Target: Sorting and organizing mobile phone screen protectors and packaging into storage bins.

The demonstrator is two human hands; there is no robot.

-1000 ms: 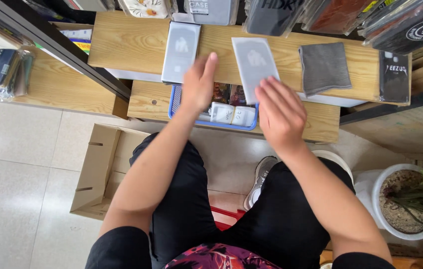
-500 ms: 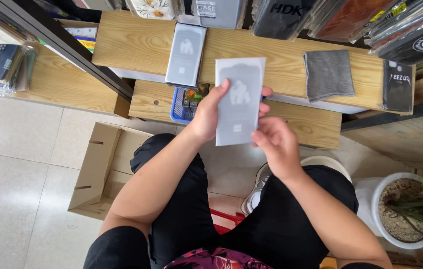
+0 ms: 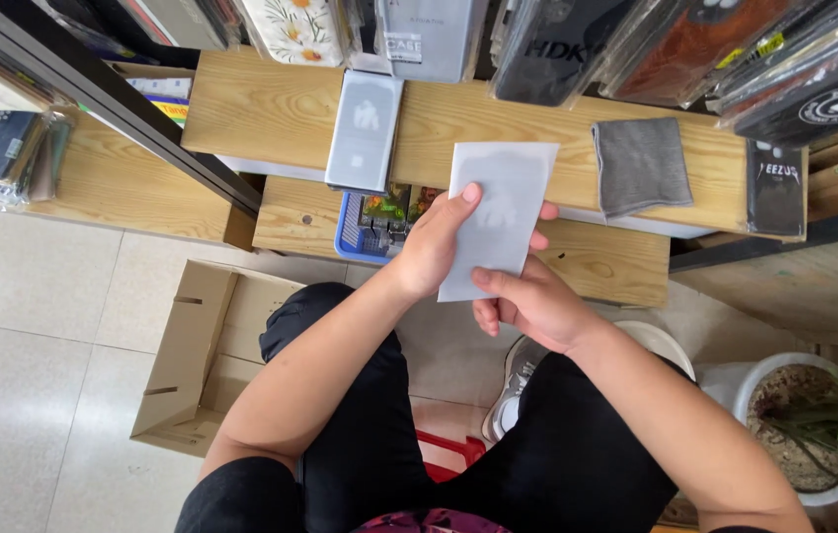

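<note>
White flat packet (image 3: 496,212) sits at frame centre, lifted clear of the wooden shelf (image 3: 271,114). I register my left hand (image 3: 436,247) clasping its left edge, thumb across the face, fingers behind. My right hand (image 3: 527,301) pinches the lower edge at 5 o'clock. A second grey packet (image 3: 364,130) lies at 10 o'clock, a grey cloth (image 3: 641,165) at 2 o'clock, a blue tray (image 3: 352,237) just left of my left hand.

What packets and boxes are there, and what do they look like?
Flat pale grey rectangular packet: held between left hand and right hand.
Second flat grey rectangular packet: lying on the wooden shelf.
Blue tray: lower shelf, holding small colourful packs.
Brown cardboard box: open, on the floor.
</note>
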